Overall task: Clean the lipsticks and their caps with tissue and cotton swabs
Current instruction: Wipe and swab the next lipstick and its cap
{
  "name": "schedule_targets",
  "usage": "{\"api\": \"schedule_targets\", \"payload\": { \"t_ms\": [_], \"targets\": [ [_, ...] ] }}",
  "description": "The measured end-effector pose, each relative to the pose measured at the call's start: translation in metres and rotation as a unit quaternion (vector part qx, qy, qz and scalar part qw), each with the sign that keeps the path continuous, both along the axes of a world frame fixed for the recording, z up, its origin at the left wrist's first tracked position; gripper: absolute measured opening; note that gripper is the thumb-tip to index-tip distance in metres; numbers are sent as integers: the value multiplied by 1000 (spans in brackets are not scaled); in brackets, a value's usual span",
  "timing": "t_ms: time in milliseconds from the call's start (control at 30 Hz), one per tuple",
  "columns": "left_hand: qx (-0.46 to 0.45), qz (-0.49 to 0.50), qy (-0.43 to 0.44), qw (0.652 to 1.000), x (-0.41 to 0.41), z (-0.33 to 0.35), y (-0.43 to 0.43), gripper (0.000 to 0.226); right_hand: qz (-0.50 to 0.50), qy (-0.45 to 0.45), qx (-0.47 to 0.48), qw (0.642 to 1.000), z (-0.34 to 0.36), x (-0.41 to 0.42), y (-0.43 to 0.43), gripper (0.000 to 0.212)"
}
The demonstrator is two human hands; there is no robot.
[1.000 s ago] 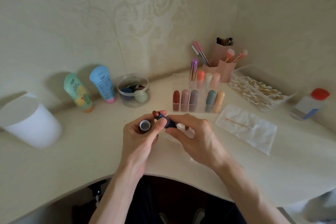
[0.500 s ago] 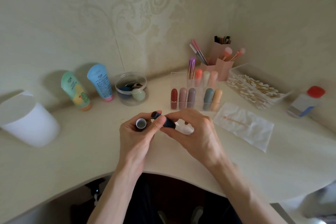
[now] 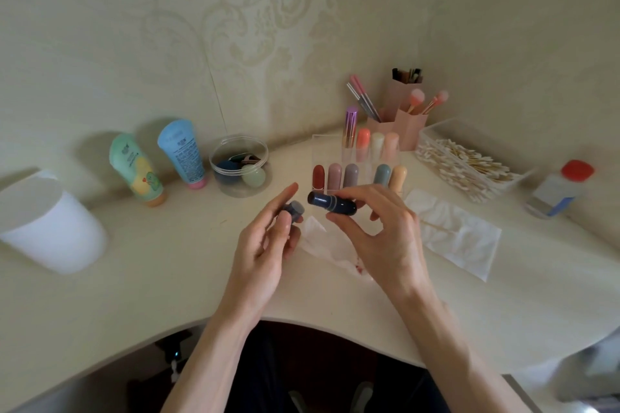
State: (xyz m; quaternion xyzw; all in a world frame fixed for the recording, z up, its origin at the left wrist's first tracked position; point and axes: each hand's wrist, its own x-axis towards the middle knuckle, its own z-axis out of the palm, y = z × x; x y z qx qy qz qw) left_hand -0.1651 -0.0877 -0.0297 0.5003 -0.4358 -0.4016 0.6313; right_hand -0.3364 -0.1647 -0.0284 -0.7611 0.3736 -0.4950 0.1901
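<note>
Over the counter's front-middle edge: right hand point(image 3: 392, 238) pinches a dark navy lipstick point(image 3: 330, 204) sideways, thumb under, fingertips on top. It's a glossy cylinder with a pale ring mid-body. Left hand point(image 3: 268, 245) grips the matching cap point(image 3: 295, 209) between thumb and curled fingers, index straight; cap and tube apart. Crumpled tissue point(image 3: 315, 241) with red smears lies on the counter under both hands, partly hidden. Toward the back edge: clear acrylic rack point(image 3: 321, 151) of matte pastel lipsticks. Right back corner: clear swab box point(image 3: 443, 127), flat tissue point(image 3: 466, 245) just in front.
</note>
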Motion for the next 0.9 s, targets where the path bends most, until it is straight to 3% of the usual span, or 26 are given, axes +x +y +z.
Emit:
{"api": "schedule_targets", "payload": {
  "t_ms": [267, 433, 533, 900],
  "targets": [
    [-4, 63, -14, 998, -1, 0, -1, 18, -6, 17, -53, 998, -6, -1, -4, 28],
    [-31, 79, -81, 993, -5, -1, -2, 26, 13, 44, -78, 996, -10, 3, -3, 27],
    [-52, 100, -69, 991, -6, -1, -5, 37, 17, 39, -75, 996, -12, 5, -3, 26],
    [-49, 110, -90, 989, -11, 8, -15, 23, 5, 16, -30, 999, -8, 3, 1, 26]
  ]
}}
